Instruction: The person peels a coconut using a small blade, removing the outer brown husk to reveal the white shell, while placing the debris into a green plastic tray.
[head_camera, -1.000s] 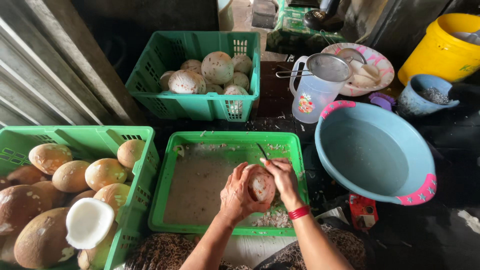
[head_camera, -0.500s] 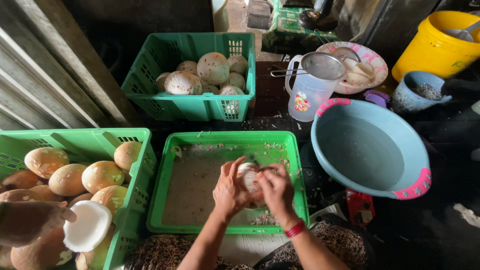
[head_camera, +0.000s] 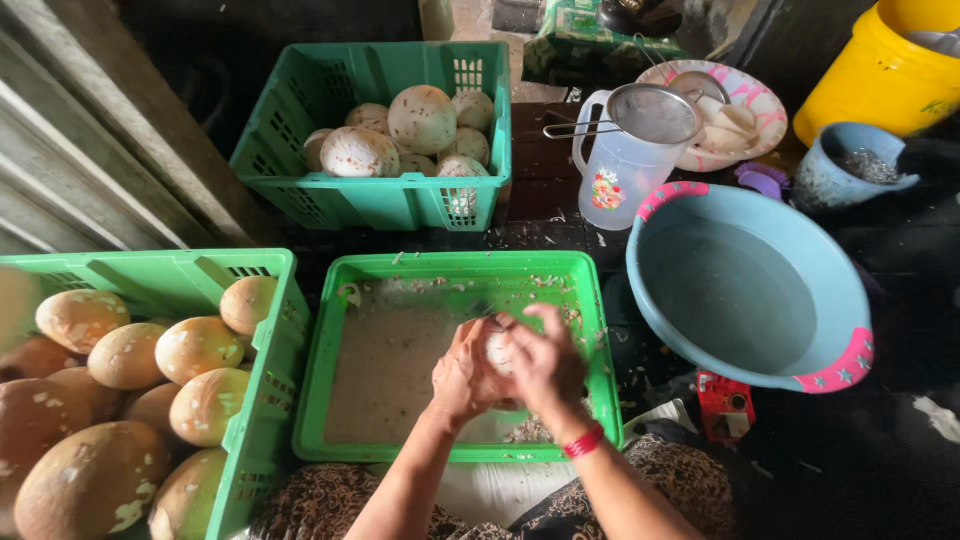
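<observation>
Coconut (head_camera: 497, 352) is clasped between left hand (head_camera: 462, 378) and right hand (head_camera: 545, 362), fingers of both wrapped tight on it, directly over the green tray (head_camera: 352, 330), apparently so scrapings drop inside. A dark tool tip shows above the hands; which hand grips it cannot be told. Left of the tray, a crate (head_camera: 262, 400) of brown coconuts. Right of it, a blue basin (head_camera: 850, 290). Beyond the tray, a crate of pale peeled coconuts (head_camera: 420, 115), a jug (head_camera: 620, 170) topped with a strainer (head_camera: 655, 112).
</observation>
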